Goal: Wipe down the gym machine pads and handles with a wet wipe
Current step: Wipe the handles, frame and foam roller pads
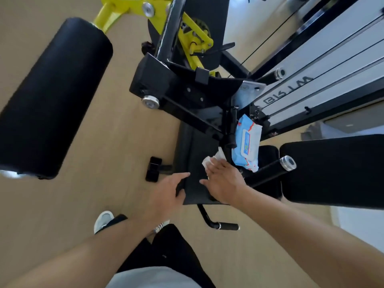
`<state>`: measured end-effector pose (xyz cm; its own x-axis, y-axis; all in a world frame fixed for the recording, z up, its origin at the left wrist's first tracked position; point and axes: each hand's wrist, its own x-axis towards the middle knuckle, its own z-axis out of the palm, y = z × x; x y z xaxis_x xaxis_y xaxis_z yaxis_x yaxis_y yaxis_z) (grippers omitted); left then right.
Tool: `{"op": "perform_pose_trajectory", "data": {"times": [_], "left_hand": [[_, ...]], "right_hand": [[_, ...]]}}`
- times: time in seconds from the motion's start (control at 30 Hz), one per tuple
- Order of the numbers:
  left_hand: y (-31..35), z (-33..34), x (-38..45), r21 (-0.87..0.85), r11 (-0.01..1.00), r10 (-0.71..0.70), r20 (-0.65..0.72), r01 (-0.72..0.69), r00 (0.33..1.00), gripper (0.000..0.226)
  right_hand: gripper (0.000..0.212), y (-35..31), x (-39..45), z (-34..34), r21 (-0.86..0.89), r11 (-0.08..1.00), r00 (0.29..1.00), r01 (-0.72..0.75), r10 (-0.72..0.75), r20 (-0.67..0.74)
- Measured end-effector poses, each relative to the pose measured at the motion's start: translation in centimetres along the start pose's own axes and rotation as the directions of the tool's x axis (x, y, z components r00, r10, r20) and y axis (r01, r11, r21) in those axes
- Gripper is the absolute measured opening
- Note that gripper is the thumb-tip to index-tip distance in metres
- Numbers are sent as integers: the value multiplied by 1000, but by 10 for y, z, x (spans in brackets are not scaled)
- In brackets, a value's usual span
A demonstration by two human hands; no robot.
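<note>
A black seat pad (195, 150) of the gym machine lies in the middle of the view. My right hand (223, 181) presses a white wet wipe (212, 161) flat on the pad with straight fingers. My left hand (168, 192) holds the pad's left front edge, thumb on top and fingers curled under it. A blue pack of wipes (247, 144) rests on the machine just right of the seat. A big black roller pad (52, 96) hangs at the left. A black back pad (334, 171) is at the right, with a black handle (270, 170) in front of it.
The black and yellow machine frame (187, 44) rises behind the seat. A weight stack with cables (324, 84) stands at the right. A small grip handle (227, 226) sticks out below the seat, and a black foot peg (153, 169) to its left. My shoe (102, 221) is on the wood floor.
</note>
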<state>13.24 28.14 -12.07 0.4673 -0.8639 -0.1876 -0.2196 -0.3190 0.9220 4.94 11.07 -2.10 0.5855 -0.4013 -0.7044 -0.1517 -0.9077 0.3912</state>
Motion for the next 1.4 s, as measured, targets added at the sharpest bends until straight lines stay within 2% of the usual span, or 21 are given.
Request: {"op": "perform_pose_trajectory", "data": {"times": [0.1,0.23,0.4,0.5,0.6,0.77,0.93,1.03,1.13,1.27,1.4], "left_hand": [[-5,-6,3,-6,1000,-21,18,21,1000,53],[-12,-1,5,-56,993,-102,32,103,994,51],[-14,13,2,-105,987,-116,39,119,993,50],[-10,17,3,-99,991,-84,17,85,996,46],[-8,19,8,-108,993,-59,-16,57,998,46],[-3,18,11,-104,990,-93,-12,91,996,46],[-2,32,5,-146,980,-137,4,136,991,47],[-2,35,1,-143,976,-165,1,164,986,47],[-1,30,0,-148,971,-189,6,188,982,46],[-2,24,7,-146,974,-180,-20,175,983,47],[4,23,14,-150,982,-123,-50,114,991,46]], "right_hand": [[72,-2,1,-6,110,994,999,11,-6,-48],[71,-8,-14,8,85,993,993,80,-72,-90],[53,-4,-15,14,85,994,997,74,-73,-9],[51,6,13,1,14,1000,999,-12,13,-48],[54,8,25,-2,24,997,997,-77,78,-30],[59,-15,-15,11,55,998,998,26,-29,48],[55,-13,6,1,-106,994,996,37,-28,89],[51,-9,41,-7,-254,964,989,-72,102,109],[54,-7,51,-10,-323,935,976,-146,190,107],[70,-32,7,12,-350,932,985,-91,135,104],[81,-31,-10,23,-262,960,987,-101,130,98]]}}
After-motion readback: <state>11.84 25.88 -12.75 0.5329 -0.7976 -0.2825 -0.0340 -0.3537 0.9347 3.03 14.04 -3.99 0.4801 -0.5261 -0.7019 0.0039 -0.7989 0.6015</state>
